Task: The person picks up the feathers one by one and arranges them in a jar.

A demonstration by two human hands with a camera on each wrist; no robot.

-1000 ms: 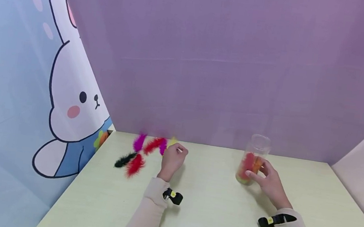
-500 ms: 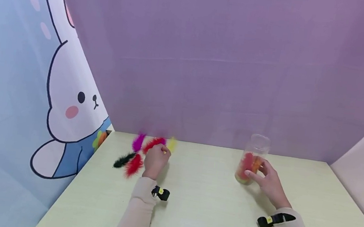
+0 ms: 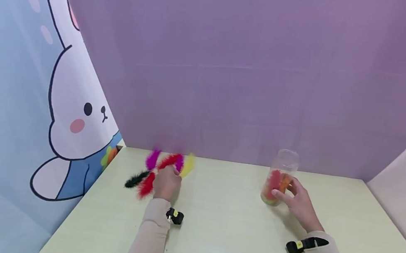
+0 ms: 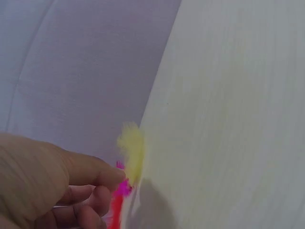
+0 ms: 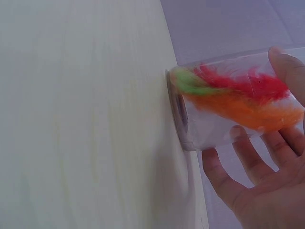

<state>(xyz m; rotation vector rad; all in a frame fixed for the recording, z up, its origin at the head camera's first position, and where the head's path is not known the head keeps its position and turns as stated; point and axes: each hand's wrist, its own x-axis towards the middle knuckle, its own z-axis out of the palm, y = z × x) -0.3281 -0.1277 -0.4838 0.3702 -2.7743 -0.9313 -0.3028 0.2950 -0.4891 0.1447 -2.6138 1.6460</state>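
Observation:
A clear jar (image 3: pixel 284 163) stands on the table at the right. My right hand (image 3: pixel 303 204) grips its side, thumb on one side and fingers around the other. Red (image 5: pixel 262 88), orange (image 5: pixel 248 112) and green (image 5: pixel 190 83) feathers show through its wall. At the left, my left hand (image 3: pixel 166 183) is among loose feathers, fingers bent, at the lower ends of a red feather (image 3: pixel 169 161) and a magenta feather (image 3: pixel 179 162). A yellow feather (image 4: pixel 132 150) lies just beyond its fingertips. Whether the fingers pinch a feather is hidden.
Left of the left hand lie another magenta feather (image 3: pixel 152 159), a black feather (image 3: pixel 137 179) and a second red feather (image 3: pixel 146 185). A purple cloth (image 3: pixel 232 71) hangs along the back edge of the pale table (image 3: pixel 229 229). A rabbit-print cloth (image 3: pixel 72 120) hangs at the left.
My left hand has moved left and slightly toward me, away from the yellow feather to the red and magenta ones. The right hand keeps its grip on the jar.

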